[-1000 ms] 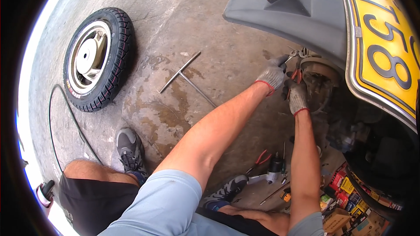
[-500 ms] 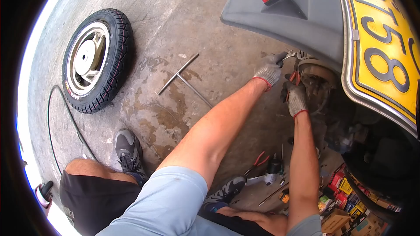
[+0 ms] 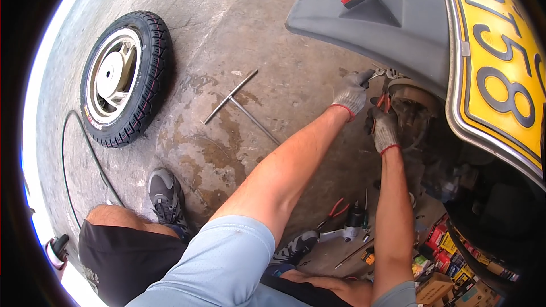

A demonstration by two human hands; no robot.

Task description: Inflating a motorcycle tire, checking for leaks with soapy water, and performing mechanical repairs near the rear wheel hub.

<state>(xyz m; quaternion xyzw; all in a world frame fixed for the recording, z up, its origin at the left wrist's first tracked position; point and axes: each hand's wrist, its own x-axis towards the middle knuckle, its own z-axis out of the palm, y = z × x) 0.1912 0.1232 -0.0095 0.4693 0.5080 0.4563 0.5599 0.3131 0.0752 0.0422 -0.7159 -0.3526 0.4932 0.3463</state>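
Observation:
My left hand, in a grey work glove with a red cuff, is closed round a metal wrench. The wrench's head meets small metal parts at the top of a round brake drum beneath the grey mudguard. Just below and to the right, my right hand, gloved alike, grips red-handled pliers whose jaws point up toward the same spot. What the jaws hold is too small to make out.
A wheel with a black tyre stands at the left, beside a thin hose. A T-handle wrench lies on the floor. Red pliers and a power tool rest lower down. Boxes crowd the lower right, under a yellow plate.
Both hands keep their grips in nearly the same places. The left arm has shifted slightly to the right.

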